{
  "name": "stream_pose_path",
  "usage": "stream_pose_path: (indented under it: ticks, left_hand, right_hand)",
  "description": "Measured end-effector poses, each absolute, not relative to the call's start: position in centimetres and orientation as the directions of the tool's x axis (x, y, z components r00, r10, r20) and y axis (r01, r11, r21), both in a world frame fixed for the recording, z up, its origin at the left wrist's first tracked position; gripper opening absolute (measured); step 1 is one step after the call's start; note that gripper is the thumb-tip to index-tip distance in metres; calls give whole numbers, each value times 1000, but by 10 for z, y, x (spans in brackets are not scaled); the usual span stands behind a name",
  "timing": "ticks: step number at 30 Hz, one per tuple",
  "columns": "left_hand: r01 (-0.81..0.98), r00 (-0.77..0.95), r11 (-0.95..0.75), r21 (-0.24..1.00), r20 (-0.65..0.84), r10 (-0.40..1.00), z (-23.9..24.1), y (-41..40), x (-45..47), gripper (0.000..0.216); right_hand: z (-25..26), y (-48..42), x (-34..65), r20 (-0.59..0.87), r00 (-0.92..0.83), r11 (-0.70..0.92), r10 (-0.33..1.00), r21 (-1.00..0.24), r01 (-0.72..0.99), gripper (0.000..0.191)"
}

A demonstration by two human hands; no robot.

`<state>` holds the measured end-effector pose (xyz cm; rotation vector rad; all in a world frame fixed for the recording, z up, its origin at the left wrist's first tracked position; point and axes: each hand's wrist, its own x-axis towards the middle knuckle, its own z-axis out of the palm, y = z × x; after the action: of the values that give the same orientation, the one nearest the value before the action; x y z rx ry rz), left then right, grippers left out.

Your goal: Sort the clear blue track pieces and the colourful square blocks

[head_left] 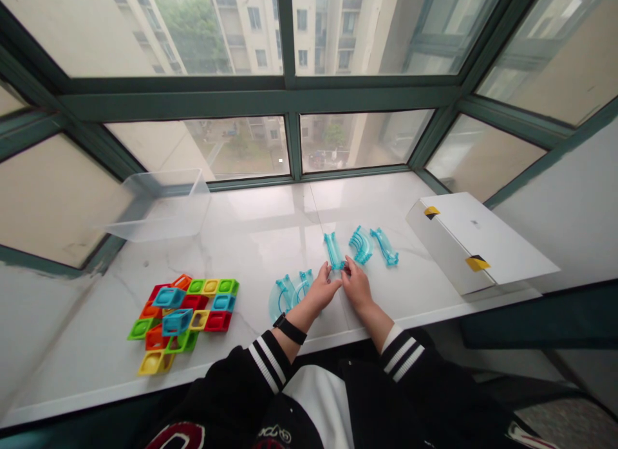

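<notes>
A straight translucent blue track piece [333, 248] lies ahead of my hands, its near end between my fingertips. My left hand [324, 291], with a black watch on the wrist, has its fingers closed at the left of that end. On the other side, my right hand [356, 285] pinches the same end. Just right of it are a curved blue track piece [361, 244] and another straight piece [385, 247]. Partly behind my left hand sits a round translucent blue piece [277, 301] with upright arched parts [286, 287].
Colourful plastic blocks [194, 301] are piled at the left of the white counter [261, 243]. A clear plastic bin [161, 227] stands at the back left. A white box [483, 243] with yellow-black tape is at the right. Green-framed windows [291, 146] border the back edge.
</notes>
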<state>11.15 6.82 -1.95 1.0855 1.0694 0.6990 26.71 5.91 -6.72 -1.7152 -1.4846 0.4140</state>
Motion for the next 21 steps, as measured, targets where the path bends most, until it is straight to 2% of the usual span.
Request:
stream_pose_path:
  ticks: [11,21]
  left_hand:
    - [64,368,318,946,-318,874,-23,70,111,102]
    - [191,337,264,945,-316,887,-16,69,109,83]
  right_hand:
    - [-67,55,266,271,163,49,949,-635,771,58]
    - [-65,54,265,257,170,37,951,-642,766,60]
